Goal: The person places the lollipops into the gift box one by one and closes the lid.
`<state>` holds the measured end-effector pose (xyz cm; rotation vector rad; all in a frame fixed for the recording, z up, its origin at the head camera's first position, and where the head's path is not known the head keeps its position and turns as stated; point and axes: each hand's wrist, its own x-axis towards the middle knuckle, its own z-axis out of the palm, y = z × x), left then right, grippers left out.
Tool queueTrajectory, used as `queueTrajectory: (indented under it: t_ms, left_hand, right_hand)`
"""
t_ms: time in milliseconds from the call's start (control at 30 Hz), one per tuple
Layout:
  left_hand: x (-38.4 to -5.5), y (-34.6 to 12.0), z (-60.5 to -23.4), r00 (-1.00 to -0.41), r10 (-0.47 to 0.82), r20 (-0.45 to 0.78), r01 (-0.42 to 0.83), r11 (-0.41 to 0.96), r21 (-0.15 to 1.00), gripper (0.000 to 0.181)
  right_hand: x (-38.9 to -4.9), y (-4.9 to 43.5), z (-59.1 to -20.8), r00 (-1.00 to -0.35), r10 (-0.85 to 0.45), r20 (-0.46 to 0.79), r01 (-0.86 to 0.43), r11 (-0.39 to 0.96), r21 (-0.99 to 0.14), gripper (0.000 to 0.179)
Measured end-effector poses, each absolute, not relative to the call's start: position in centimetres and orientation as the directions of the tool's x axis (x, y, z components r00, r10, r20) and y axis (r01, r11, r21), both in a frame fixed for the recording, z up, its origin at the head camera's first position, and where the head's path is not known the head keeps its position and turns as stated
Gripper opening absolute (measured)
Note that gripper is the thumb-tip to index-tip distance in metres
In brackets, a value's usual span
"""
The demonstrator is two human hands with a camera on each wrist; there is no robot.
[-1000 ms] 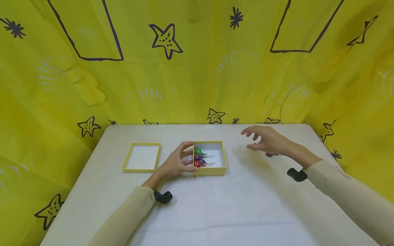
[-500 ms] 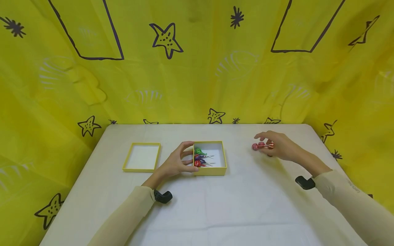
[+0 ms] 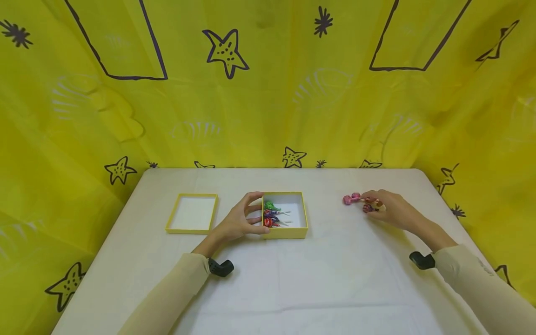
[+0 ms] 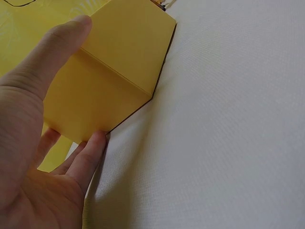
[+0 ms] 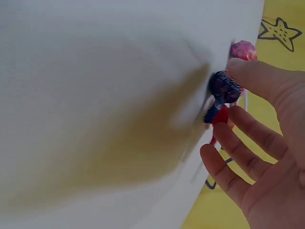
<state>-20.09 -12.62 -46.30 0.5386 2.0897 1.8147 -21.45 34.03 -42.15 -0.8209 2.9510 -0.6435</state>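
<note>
Partly hidden lollipops (image 3: 355, 198) under right hand (image 3: 391, 208), grip unclear, left hand (image 3: 238, 222) grips yellow box (image 3: 286, 231) w/ sweets.

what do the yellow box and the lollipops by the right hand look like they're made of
Yellow box: looks like matte cardboard, with flat walls, crisp folded corners and a white lining; the left hand grips its side.
Lollipops: seemingly hard candy in glossy printed wrappers, pink and dark, twisted at the neck, on thin pale sticks, paper or plastic, at the right hand.
</note>
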Motion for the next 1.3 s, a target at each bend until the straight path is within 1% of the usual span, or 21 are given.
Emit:
queueTrajectory:
  t_ms: [233,433,733,1300]
  left_hand:
    - [-20.0,-12.6,-46.2,-0.879,0.477,-0.001,0.062,0.116,0.991,0.098]
    - [-20.1,-12.5,-46.2,-0.882,0.471,0.001,0.063,0.115,0.991,0.098]
    - [-20.1,-12.5,-46.2,-0.882,0.470,-0.002,0.057,0.112,0.992,0.097]
    - [-20.1,-12.5,-46.2,-0.879,0.476,-0.012,0.050,0.118,0.992,0.100]
  right_hand:
    - [-21.3,34.3,-43.0,-0.898,-0.438,0.044,-0.416,0.813,-0.408,0.046]
    - [-21.2,34.3,-43.4,-0.902,-0.427,0.060,-0.415,0.820,-0.395,0.042]
    - [-21.0,34.1,-43.3,-0.918,-0.393,0.048,-0.378,0.833,-0.404,0.034]
    - [-21.2,34.2,-43.6,-0.920,-0.390,0.047,-0.373,0.829,-0.417,0.033]
